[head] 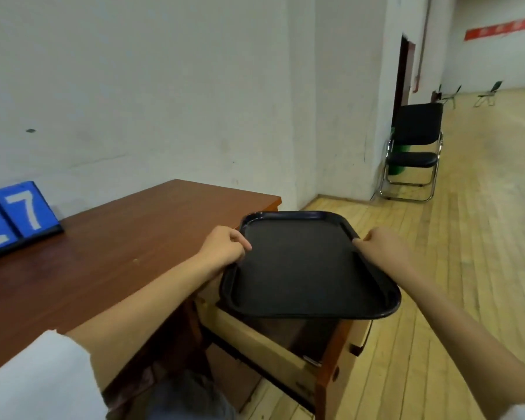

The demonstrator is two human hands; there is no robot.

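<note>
One desk (pixel 134 237), one drawer (pixel 255 338), one tray (pixel 300 268); left hand (pixel 222 247), right hand (pixel 385 247), each grip pinching its rim.

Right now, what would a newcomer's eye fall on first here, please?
The black tray, held at centre by the left hand and right hand over an open drawer. Blue number cards stand on the desk at far left; a black folding chair sits by the right wall.

soft, even indoor light, fairly bright, with faint shadows; a thin glint runs along the near right rim of the tray (pixel 391 306). the floor (pixel 467 237) boards bow toward the right edge (wide-angle bending), and the whole view is slightly smeared.
</note>
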